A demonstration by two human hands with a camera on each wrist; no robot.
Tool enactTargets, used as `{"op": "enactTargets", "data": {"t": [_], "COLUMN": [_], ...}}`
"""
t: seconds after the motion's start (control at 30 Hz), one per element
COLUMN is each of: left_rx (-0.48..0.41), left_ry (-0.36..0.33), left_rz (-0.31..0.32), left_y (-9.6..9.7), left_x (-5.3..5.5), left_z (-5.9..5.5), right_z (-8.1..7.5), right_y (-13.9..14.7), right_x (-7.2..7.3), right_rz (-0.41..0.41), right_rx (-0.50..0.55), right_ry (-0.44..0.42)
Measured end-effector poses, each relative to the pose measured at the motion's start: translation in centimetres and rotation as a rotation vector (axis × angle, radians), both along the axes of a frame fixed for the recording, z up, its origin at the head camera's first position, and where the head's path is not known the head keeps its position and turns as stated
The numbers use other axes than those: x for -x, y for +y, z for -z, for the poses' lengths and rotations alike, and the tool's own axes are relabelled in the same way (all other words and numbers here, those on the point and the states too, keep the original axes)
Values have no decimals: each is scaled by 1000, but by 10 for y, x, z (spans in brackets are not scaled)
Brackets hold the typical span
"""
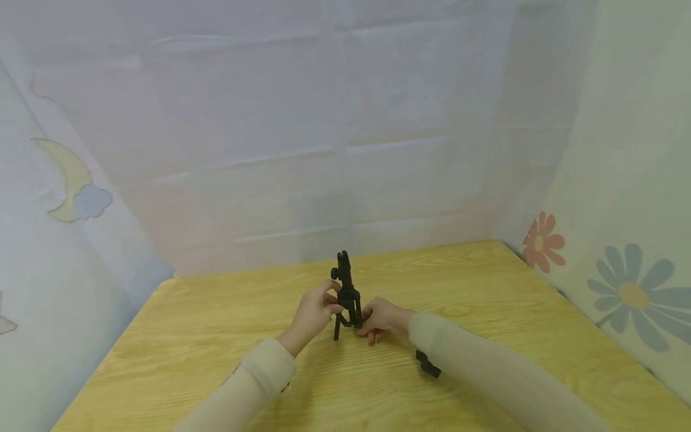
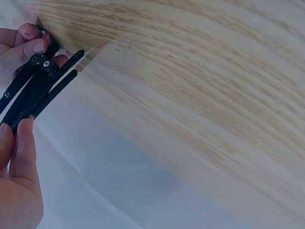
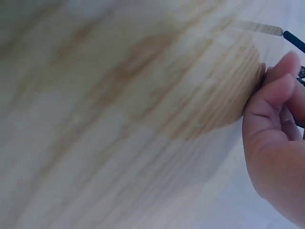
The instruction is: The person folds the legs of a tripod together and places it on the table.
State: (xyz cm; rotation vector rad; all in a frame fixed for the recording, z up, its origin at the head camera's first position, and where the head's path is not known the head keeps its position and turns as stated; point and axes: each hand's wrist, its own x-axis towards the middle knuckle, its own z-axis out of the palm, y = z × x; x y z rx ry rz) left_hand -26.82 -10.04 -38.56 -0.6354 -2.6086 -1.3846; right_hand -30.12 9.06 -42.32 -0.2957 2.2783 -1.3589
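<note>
Fingers pinched on its body, a left hand [image 1: 315,307] steadies an upright black tripod [image 1: 348,293] mid-table [image 1: 216,312]; a right hand's [image 1: 384,317] fingers clamp one leg low, apparently adjusting it. Next calls for gentle, even force.

Two bare hands [image 1: 309,312], long plain cream sleeves [image 1: 499,366], broad cuffs [image 1: 272,362], a seam [image 1: 260,376] behind each cuff

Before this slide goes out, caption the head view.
Both hands grip a black legged stand at a wood-grain table, another black piece nearby.
</note>
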Motion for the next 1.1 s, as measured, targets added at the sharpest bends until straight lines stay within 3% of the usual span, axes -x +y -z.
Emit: {"op": "enactTargets", "data": {"t": [0.13,0.4,0.7,0.93,1.1], "left_rx": [-41,-86,-87,-63,-83], "left_ry": [-13,-91,-212,-174,-124], "left_rz": [7,4,102,145,62], "left_y": [1,0,-6,-7,-10], "left_x": [1,7,20,18,3], "left_z": [1,0,-3,-3,-5], "right_z": [-3,-2,-3,-2,-3], "right_y": [6,19,19,17,20], "right_x": [-2,-1,-1,-2,-5], "right_rz": [10,165,140,101,112], "right_rx": [7,28,54,39,-5], "right_ry": [0,39,74,98,94]}}
